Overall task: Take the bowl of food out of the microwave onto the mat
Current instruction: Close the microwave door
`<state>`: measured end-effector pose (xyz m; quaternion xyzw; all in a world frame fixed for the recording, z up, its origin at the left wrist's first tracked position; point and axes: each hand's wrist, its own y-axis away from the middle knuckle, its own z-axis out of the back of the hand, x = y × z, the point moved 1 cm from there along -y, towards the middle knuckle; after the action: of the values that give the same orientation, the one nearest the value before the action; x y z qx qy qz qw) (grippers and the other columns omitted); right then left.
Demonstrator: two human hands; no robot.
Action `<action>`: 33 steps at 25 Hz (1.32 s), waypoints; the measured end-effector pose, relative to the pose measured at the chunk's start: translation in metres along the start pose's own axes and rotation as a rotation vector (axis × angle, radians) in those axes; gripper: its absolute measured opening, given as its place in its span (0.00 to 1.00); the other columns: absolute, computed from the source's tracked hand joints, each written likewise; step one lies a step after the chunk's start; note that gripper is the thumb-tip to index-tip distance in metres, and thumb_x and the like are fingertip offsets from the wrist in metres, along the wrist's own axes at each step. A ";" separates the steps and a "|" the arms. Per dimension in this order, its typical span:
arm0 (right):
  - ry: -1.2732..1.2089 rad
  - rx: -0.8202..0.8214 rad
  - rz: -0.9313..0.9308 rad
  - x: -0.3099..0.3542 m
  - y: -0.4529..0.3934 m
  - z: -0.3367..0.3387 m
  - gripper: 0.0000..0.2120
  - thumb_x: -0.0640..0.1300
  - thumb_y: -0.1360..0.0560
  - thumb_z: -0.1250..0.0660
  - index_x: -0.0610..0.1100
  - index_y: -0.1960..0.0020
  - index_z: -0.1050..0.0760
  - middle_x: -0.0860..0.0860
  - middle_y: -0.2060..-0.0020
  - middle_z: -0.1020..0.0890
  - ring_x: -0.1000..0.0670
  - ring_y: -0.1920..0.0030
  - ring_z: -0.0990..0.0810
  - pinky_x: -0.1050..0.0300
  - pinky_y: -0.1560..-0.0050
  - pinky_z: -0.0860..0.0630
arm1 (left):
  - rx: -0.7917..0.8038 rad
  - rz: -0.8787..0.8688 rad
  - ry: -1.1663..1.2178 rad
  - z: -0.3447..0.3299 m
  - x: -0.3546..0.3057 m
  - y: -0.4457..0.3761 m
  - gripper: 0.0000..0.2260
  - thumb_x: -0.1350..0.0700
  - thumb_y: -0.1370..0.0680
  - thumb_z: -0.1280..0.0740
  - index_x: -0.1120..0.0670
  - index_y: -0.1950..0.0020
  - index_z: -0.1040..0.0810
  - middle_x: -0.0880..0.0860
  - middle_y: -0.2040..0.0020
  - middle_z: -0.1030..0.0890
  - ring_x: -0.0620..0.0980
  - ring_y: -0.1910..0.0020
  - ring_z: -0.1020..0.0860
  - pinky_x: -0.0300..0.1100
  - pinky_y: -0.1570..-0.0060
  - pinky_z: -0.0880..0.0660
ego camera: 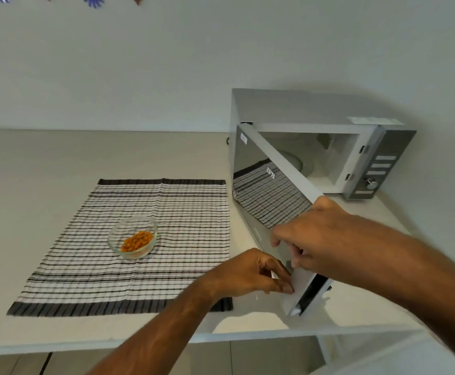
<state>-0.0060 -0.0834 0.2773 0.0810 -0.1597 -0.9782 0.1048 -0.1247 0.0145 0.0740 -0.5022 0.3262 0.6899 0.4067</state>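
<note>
A: What's taking up the most room?

B: The pale table is running along the wall, and the microwave is sitting at its right end. Its door is standing wide open, swung out toward the camera, with the mirrored face reflecting stripes.

A: And left of that?

B: The striped mat is lying flat just beside the microwave, dark bands at its near and far edges.

A: The hands?

B: Both are meeting at the door's free edge. The right hand is lying over the door's outer face, fingers curled onto it. The left hand is pinching the door's lower corner, fingers narrow.

A: Where's the bowl?

B: The glass bowl is sitting on the mat, left of centre, well apart from both hands, holding orange food.
</note>
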 end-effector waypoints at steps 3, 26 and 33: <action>-0.034 -0.152 -0.047 -0.030 0.018 -0.014 0.22 0.55 0.18 0.34 0.62 0.26 0.33 0.61 0.27 0.28 0.54 0.26 0.33 0.48 0.24 0.45 | -0.045 -0.047 -0.001 -0.015 -0.004 -0.024 0.09 0.54 0.21 0.23 0.56 0.43 0.11 0.38 0.56 0.12 0.34 0.60 0.17 0.28 0.55 0.23; -1.145 -1.036 -0.363 -0.241 -0.018 -0.201 0.12 0.51 0.17 0.35 0.50 0.36 0.20 0.60 0.48 0.15 0.63 0.47 0.17 0.71 0.49 0.21 | -0.607 -0.018 -0.163 -0.104 -0.026 -0.231 0.14 0.44 0.19 0.27 0.51 0.41 0.12 0.47 0.45 0.11 0.45 0.47 0.15 0.47 0.42 0.16; -1.124 -0.977 -0.327 -0.307 -0.057 -0.188 0.07 0.48 0.16 0.36 0.49 0.41 0.21 0.57 0.53 0.17 0.63 0.52 0.17 0.57 0.49 0.19 | -0.565 0.085 -0.274 -0.076 -0.042 -0.293 0.11 0.45 0.18 0.28 0.51 0.43 0.14 0.50 0.46 0.11 0.45 0.54 0.17 0.32 0.56 0.26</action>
<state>0.3159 -0.0157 0.1210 -0.4623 0.2761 -0.8348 -0.1144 0.1754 0.0737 0.0809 -0.4835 0.0844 0.8309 0.2621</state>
